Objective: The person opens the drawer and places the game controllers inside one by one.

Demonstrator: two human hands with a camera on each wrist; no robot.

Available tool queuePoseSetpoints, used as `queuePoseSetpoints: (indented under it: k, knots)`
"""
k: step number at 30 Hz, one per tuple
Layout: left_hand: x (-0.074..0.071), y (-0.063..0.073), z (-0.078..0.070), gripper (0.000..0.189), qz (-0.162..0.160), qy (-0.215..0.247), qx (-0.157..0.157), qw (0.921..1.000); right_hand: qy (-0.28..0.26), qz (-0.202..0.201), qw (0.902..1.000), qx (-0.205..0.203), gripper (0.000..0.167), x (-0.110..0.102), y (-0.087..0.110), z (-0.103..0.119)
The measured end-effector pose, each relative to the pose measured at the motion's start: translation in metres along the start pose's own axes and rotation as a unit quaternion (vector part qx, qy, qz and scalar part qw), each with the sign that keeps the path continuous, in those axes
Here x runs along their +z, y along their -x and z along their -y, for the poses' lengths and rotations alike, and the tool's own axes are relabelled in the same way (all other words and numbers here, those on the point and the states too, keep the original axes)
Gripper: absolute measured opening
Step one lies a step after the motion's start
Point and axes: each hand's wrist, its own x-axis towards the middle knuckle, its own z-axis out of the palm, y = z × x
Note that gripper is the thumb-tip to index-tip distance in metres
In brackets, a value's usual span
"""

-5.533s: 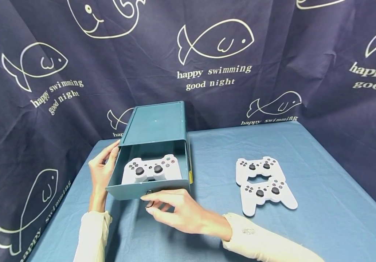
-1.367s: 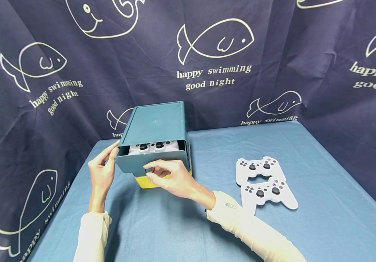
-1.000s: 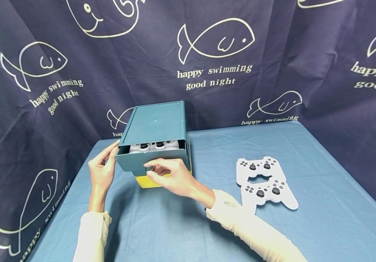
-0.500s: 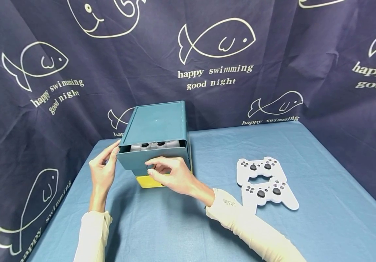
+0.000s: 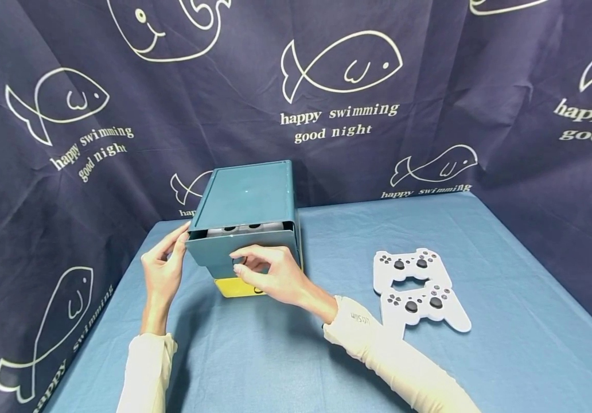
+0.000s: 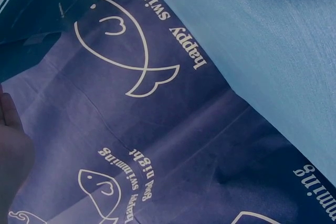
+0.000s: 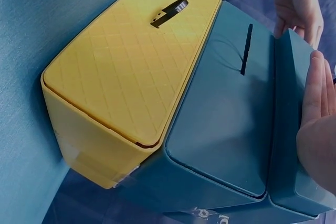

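Observation:
A small drawer cabinet [image 5: 246, 192] stands at the back left, its top drawer [image 5: 213, 252] slightly out. Through the narrow gap shows the top of a white game controller [image 5: 270, 227]; the rest of it is hidden. My right hand [image 5: 275, 275] pinches the pull loop at the middle of that drawer's front with thumb and index finger; the right wrist view shows this hand [image 7: 320, 135] close against the front. My left hand [image 5: 164, 267] holds the cabinet's left front edge between thumb and fingers. In the left wrist view only part of the hand [image 6: 13, 150] shows.
Two more white game controllers, a rear one [image 5: 386, 275] and a front one [image 5: 451, 315], lie overlapping at the right. Below the top drawer are a teal drawer [image 7: 226, 114] and a yellow drawer [image 7: 121, 61]. A dark fish-print curtain [image 5: 337, 155] hangs behind the blue tablecloth [image 5: 507, 304].
The top drawer has slid back from wide open to a narrow gap, my right hand moving away with it. The controller inside has mostly gone from sight. My left hand has stayed put.

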Motion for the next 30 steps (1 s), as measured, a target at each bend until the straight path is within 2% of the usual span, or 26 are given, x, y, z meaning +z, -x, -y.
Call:
queuePoseSetpoints:
  k: [20, 30]
  knots:
    - [-0.0003, -0.0001, 0.0014, 0.026, -0.001, 0.007, 0.001, 1.0, 0.008, -0.021, 0.9997, -0.009, 0.022, -0.0005, -0.0063, -0.006]
    - [0.0009, 0.0008, 0.001, 0.026, -0.005, 0.005, -0.011, 0.9999, 0.005, -0.027, 0.9996, -0.008, 0.023, -0.0016, -0.0092, -0.0099]
